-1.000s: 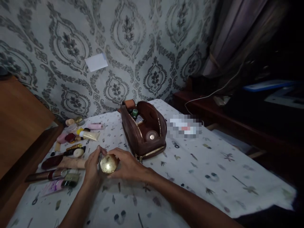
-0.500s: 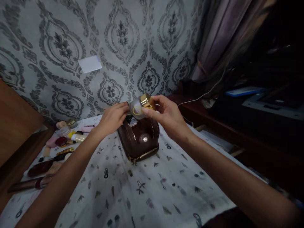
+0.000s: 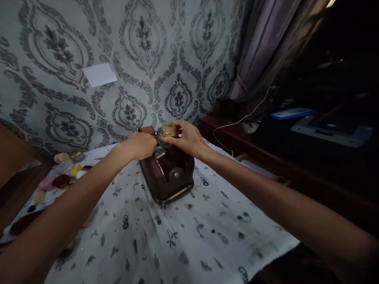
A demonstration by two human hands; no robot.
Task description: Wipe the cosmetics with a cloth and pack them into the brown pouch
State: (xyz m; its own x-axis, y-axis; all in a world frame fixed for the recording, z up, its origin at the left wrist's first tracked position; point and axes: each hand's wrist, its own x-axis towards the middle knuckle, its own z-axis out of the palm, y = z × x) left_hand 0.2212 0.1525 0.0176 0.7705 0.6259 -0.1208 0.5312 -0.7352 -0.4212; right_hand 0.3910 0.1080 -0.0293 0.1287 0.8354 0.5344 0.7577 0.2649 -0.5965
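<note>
A small dark brown zip bag (image 3: 154,179) stands open on a patterned cloth (image 3: 142,244), its zip and round snap facing me. My left hand (image 3: 139,146) is closed on the bag's far left edge; a brown strap or flap (image 3: 148,130) rises behind it. Between the thumb and fingers of my right hand (image 3: 189,138) is a squat frosted jar (image 3: 161,138) with a shiny gold lid, tilted over the bag's opening. A small silvery item (image 3: 160,152) shows inside the opening, below the jar. The rest of the bag's inside is dark.
Several cosmetics, among them a dark red compact (image 3: 61,181), lie at left, partly behind my left forearm. A patterned wall (image 3: 177,51) rises behind the cloth. At right are a white cable (image 3: 217,132) and a dark red wooden ledge (image 3: 204,120).
My right hand has brought the jar lower and closer to the bag's opening, its gold lid now turned more upward. My left hand stays at the bag's edge. The view has shifted slightly right.
</note>
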